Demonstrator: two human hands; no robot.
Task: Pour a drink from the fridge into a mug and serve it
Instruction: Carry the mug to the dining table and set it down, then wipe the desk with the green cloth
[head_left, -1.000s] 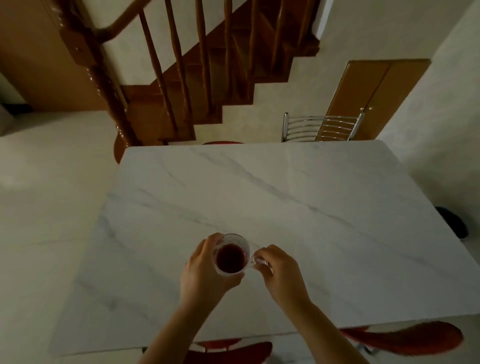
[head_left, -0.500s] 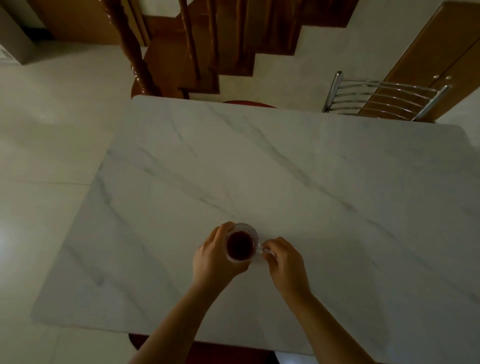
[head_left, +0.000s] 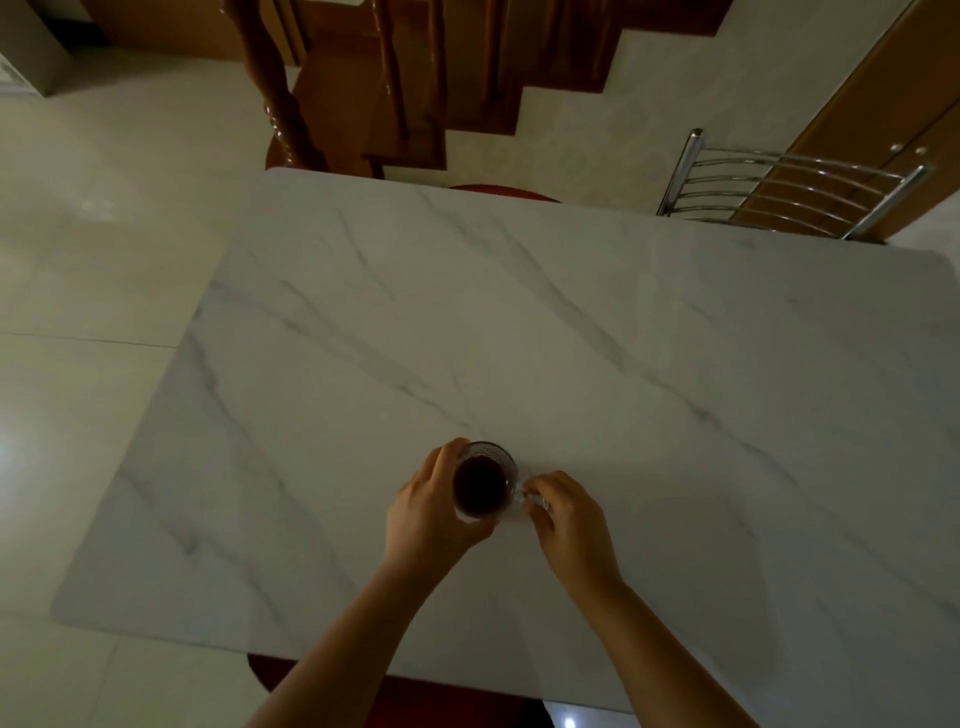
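Note:
A clear glass mug (head_left: 482, 484) holding a dark red drink stands upright on the white marble table (head_left: 597, 364), near the front middle. My left hand (head_left: 431, 512) wraps around the mug's left side. My right hand (head_left: 569, 525) pinches the glass handle on the mug's right side. Whether the mug's base touches the tabletop is hidden by my fingers.
A chrome-backed chair (head_left: 784, 189) stands at the table's far right. A red chair seat (head_left: 498, 191) shows at the far edge and another red seat (head_left: 415, 699) below the near edge. A wooden staircase (head_left: 395, 88) rises beyond. Pale tiled floor lies to the left.
My view has tilted downward and forward over the table. Both hands keep their hold on the mug, which has shifted slightly farther onto the table.

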